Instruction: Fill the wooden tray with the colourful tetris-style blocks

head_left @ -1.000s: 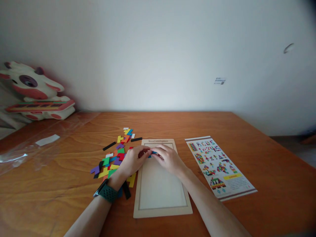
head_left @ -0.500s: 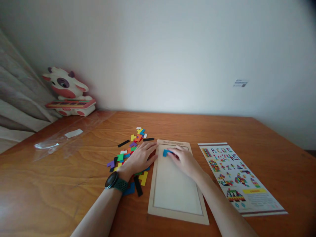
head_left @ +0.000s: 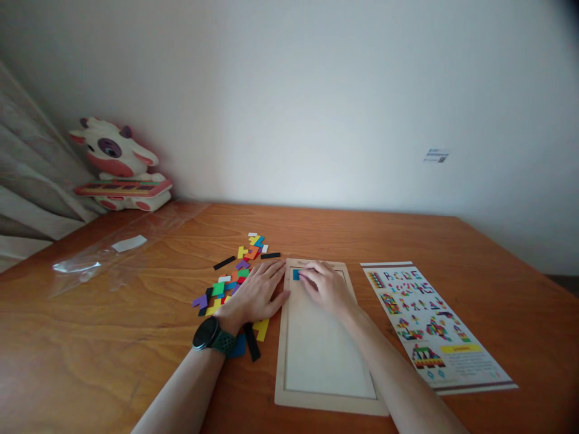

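A shallow wooden puzzle tray [head_left: 332, 405] lies upright before me with a pale recessed floor. At the upper left of its recess sits a blue puzzle piece [head_left: 296, 274], partly hidden by the fingers of my right hand [head_left: 328, 286], which are pinched on it. My left hand [head_left: 256, 292], wearing a dark watch [head_left: 206, 333], rests with fingers extended at the tray's left edge. It lies over part of a loose heap of coloured puzzle pieces, among them a green piece [head_left: 219, 289] and a purple piece [head_left: 200, 300].
Right of the tray lies a printed pattern sheet [head_left: 464, 367]. A clear plastic bag [head_left: 97, 265] is spread on the left of the wooden table [head_left: 407, 238]. A cow-shaped toy keyboard [head_left: 124, 187] stands at the back left by a curtain [head_left: 36, 175].
My right hand has moved the blue piece up and left into the corner of the recess, where less of it shows. My left hand stays nearly in place. The view has shifted slightly.
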`<state>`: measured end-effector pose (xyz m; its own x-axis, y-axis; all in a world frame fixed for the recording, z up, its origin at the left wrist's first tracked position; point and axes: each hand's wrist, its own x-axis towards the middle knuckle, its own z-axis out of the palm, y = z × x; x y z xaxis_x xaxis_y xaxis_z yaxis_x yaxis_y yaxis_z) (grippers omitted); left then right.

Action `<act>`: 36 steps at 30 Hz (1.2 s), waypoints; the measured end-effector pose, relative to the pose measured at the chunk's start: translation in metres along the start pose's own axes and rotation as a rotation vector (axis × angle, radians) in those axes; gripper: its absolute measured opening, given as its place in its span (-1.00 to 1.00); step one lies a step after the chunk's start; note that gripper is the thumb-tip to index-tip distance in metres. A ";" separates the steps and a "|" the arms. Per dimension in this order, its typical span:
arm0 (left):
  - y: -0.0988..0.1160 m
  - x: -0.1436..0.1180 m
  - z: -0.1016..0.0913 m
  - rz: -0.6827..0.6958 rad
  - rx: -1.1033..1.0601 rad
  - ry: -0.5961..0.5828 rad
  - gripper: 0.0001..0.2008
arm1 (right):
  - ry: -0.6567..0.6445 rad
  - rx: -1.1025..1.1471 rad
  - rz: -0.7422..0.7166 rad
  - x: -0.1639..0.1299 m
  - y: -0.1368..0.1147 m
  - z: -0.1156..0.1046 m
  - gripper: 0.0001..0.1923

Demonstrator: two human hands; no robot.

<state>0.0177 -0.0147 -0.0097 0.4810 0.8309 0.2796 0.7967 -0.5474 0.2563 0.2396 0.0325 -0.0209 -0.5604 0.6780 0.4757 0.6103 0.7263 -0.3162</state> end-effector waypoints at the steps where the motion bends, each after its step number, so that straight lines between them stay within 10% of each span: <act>1: 0.000 0.000 0.000 0.005 -0.007 0.002 -0.44 | 0.001 0.003 -0.046 -0.002 -0.002 -0.001 -0.78; 17: 0.004 0.000 -0.004 -0.012 -0.046 -0.022 -0.47 | -0.117 0.058 -0.030 -0.014 -0.007 -0.006 -0.45; 26: -0.016 0.005 0.009 -0.419 0.088 0.353 -0.61 | -0.188 0.136 -0.041 -0.021 -0.001 -0.008 -0.28; 36: -0.041 -0.004 0.002 -0.483 0.198 0.288 -0.74 | -0.169 0.185 -0.053 -0.021 -0.006 -0.002 -0.19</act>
<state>-0.0166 0.0045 -0.0235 -0.0493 0.9054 0.4216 0.9669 -0.0625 0.2472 0.2492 0.0139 -0.0270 -0.6839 0.6363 0.3568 0.4734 0.7592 -0.4466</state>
